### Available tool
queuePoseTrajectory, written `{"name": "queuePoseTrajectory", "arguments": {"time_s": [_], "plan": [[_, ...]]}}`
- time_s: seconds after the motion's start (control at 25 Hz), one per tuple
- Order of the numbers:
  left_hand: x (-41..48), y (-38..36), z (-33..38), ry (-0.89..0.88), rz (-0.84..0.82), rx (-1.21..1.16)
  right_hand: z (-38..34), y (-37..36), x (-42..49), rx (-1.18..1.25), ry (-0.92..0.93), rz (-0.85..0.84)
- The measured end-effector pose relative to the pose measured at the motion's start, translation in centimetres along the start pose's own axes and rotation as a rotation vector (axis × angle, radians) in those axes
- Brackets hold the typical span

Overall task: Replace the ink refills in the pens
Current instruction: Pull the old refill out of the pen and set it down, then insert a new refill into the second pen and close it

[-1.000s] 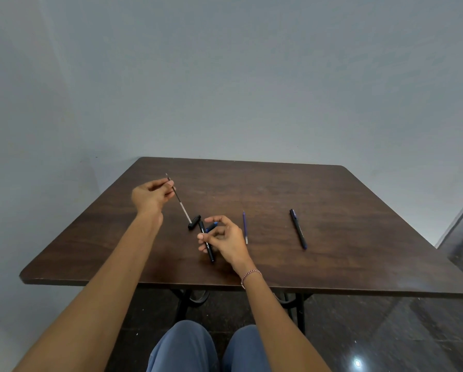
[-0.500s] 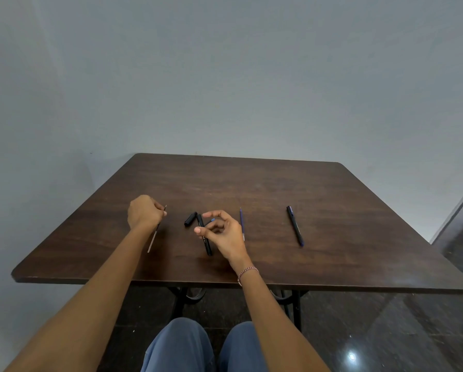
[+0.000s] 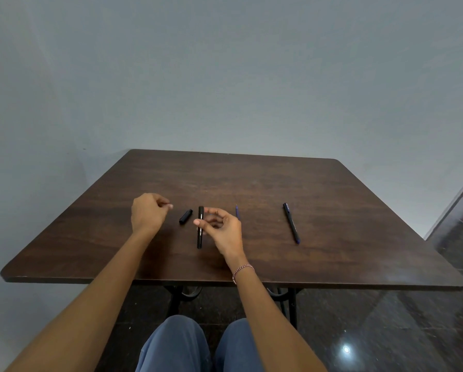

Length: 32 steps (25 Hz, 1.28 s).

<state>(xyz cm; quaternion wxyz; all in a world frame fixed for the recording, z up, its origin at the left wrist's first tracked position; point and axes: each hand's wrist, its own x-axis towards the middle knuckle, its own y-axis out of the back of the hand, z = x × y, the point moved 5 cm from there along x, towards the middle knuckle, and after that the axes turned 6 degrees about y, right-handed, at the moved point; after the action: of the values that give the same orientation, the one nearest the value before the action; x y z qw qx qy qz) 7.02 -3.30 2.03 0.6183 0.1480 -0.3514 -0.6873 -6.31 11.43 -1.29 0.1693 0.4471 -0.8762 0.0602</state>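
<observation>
Right hand (image 3: 222, 229) pinches black pen barrel (image 3: 200, 227); left hand (image 3: 147, 212) is curled, contents unclear. Steady barrel on desk (image 3: 332, 200), then feed blue refill (image 3: 237, 212) straight in.

On the worktop (image 3: 332, 200), left to right: my left hand (image 3: 147, 214), pen cap (image 3: 185, 216), pen barrel (image 3: 200, 227), my right hand (image 3: 222, 230), refill (image 3: 237, 212) just behind the right hand, whole pen (image 3: 291, 222) well apart at far right. Cap lies between left hand and barrel. Barrel sits at my right fingertips (image 3: 198, 223).
</observation>
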Motion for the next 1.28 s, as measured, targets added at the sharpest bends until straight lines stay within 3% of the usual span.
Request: {"name": "queuePoseTrajectory", "arguments": {"time_s": [0.16, 0.36, 0.56, 0.72, 0.84, 0.92, 1.0, 1.08, 1.28], "plan": [[-3.9, -2.2, 2.2, -0.187, -0.163, -0.421, -0.9, 1.5, -0.2, 0.032, 0.05, 0.236], [-7.3, -3.5, 3.6, -0.342, -0.133, -0.528, -1.2, 2.2, -0.2, 0.038, 0.039, 0.328], [-7.5, -3.5, 3.5, -0.412, -0.177, -0.503, -0.9, 2.2, 0.4, -0.118, 0.036, 0.262], [-7.1, -3.1, 3.0, -0.446, -0.077, -0.393, -0.9, 1.9, 1.0, -0.168, 0.053, 0.124], [-6.7, -3.1, 2.8, -0.401, -0.046, -0.374, -1.7, 4.2, 3.0, -0.557, 0.103, 0.196], [-6.4, -3.1, 2.6, -0.376, -0.035, -0.356, -1.4, 5.5, 4.6, -0.885, -0.02, 0.129], [-6.4, -3.2, 2.5, -0.368, -0.039, -0.338, -0.5, 5.7, 5.2, -1.066, -0.182, -0.028], [-6.5, -3.2, 2.6, -0.371, -0.049, -0.323, -0.4, 5.3, 5.4, -1.119, -0.244, -0.095], [-6.7, -3.2, 2.7, -0.371, -0.082, -0.291, -1.1, 4.8, 6.4, -1.18, -0.245, -0.08]]}}
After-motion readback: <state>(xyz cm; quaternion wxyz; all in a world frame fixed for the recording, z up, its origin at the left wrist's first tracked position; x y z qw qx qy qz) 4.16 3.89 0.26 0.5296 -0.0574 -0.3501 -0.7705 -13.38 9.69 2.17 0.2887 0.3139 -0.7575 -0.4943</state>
